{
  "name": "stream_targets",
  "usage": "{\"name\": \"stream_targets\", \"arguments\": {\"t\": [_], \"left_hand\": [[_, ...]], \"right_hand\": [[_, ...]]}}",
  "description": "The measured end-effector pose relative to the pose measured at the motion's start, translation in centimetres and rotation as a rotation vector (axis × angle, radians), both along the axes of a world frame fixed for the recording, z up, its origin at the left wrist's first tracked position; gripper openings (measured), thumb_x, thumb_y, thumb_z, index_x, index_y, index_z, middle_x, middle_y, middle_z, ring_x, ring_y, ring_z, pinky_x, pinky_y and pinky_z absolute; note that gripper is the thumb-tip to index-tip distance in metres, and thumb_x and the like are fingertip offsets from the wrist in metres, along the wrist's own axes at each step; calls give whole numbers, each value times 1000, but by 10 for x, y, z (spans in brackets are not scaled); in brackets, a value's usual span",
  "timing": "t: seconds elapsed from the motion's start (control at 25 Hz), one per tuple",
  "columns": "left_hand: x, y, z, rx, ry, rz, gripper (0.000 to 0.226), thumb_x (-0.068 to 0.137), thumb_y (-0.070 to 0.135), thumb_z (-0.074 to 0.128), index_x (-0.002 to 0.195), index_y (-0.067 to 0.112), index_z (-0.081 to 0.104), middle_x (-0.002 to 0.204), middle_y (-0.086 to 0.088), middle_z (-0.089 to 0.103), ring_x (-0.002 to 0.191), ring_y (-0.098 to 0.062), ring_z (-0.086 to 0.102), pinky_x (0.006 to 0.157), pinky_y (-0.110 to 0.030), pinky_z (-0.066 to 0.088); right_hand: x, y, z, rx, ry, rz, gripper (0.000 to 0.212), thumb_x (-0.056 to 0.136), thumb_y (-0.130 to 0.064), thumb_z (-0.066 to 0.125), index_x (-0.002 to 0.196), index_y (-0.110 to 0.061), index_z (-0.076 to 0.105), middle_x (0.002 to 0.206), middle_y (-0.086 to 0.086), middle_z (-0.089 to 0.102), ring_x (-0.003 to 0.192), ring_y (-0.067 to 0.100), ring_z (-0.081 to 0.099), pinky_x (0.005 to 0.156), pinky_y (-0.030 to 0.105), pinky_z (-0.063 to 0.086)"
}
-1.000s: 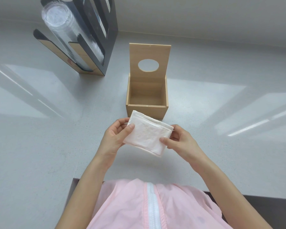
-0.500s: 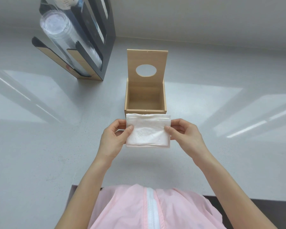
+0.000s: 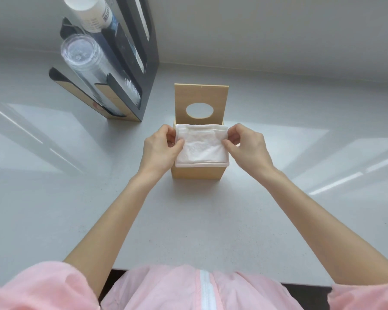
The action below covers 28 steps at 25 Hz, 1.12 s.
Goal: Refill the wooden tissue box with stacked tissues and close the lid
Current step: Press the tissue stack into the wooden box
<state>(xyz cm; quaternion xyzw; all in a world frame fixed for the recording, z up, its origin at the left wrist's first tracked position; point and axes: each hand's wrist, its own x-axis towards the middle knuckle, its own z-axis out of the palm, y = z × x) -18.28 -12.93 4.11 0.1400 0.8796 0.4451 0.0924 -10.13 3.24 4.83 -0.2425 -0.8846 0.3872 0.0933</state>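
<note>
Grey tabletop (image 3: 54,209) with a wooden tissue box (image 3: 197,173) at centre, its lid (image 3: 201,97) standing upright at the box's far edge, round hole facing the person. Tissue stack (image 3: 201,146) hovers flat right over the box opening, long axis left-right across the box; whether it touches the rim can't be told. Left hand (image 3: 159,151) pinches its left end, right hand (image 3: 246,146) its right end, both equally near, so the stack likely goes straight down.

- The light is bright and soft.
- Shiny white patches and streaks glare on the grey table (image 3: 54,198).
- Shadows are faint.
- The edges bend and stretch.
- Everything looks a little blurry.
</note>
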Motion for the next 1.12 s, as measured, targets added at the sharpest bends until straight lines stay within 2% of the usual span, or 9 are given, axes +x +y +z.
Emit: {"name": "stream_targets", "arguments": {"t": [0.12,0.28,0.44,0.56,0.72,0.8,0.96,1.04,1.12], "left_hand": [[-13,7,-6,-102,108,-77,14,85,16,56,92,4,57,86,-7,62,79,-22,54,71,-28,39],[-18,11,-13,-377,279,-169,14,88,18,49,93,7,53,97,-10,64,87,-31,56,65,-33,37],[-18,16,-13,-588,406,-222,16,91,18,43,98,6,51,104,-12,61,92,-36,57,61,-34,31],[-16,23,-16,-735,462,-290,16,92,10,42,105,4,48,108,-13,61,98,-36,57,58,-35,29],[-20,31,-19,-945,501,-448,28,81,-5,50,107,5,48,105,-10,66,99,-32,59,43,-28,16],[-23,34,-19,-1009,506,-504,30,80,-6,51,108,4,47,102,-10,68,98,-32,61,42,-27,13],[-24,40,-17,-1081,516,-543,32,81,-5,52,111,3,45,101,-11,69,96,-32,63,43,-26,13],[-24,40,-16,-1090,510,-546,30,82,-4,51,111,2,46,103,-12,69,99,-31,62,43,-26,14],[-24,38,-16,-1092,513,-543,26,83,-3,50,109,3,49,104,-12,68,100,-32,61,43,-25,13]], "right_hand": [[-10,5,-4,204,-74,78,13,89,-12,48,96,-5,57,100,8,66,85,27,56,77,40,49],[-21,4,-1,612,-189,203,18,93,-16,41,102,-9,55,104,8,63,93,33,56,62,34,36],[-33,-1,-2,817,-258,312,16,90,-4,44,101,-7,55,102,8,64,96,29,55,50,28,24],[-38,-7,-7,858,-376,375,17,88,-1,48,102,-6,55,104,9,65,96,32,60,43,25,12],[-44,-18,-7,874,-508,414,21,84,6,49,99,-4,60,107,11,67,99,33,62,54,28,29],[-45,-23,-5,881,-538,436,18,84,7,49,84,-5,61,107,11,68,102,31,61,64,28,32],[-45,-25,-7,908,-566,443,26,82,8,50,64,-11,51,105,8,69,101,28,61,45,23,21],[-45,-25,-8,909,-571,433,27,81,9,51,61,-10,49,104,8,69,101,27,62,45,22,21],[-44,-26,-7,897,-578,428,20,82,8,50,74,-7,60,106,9,68,102,28,61,55,26,31]]}}
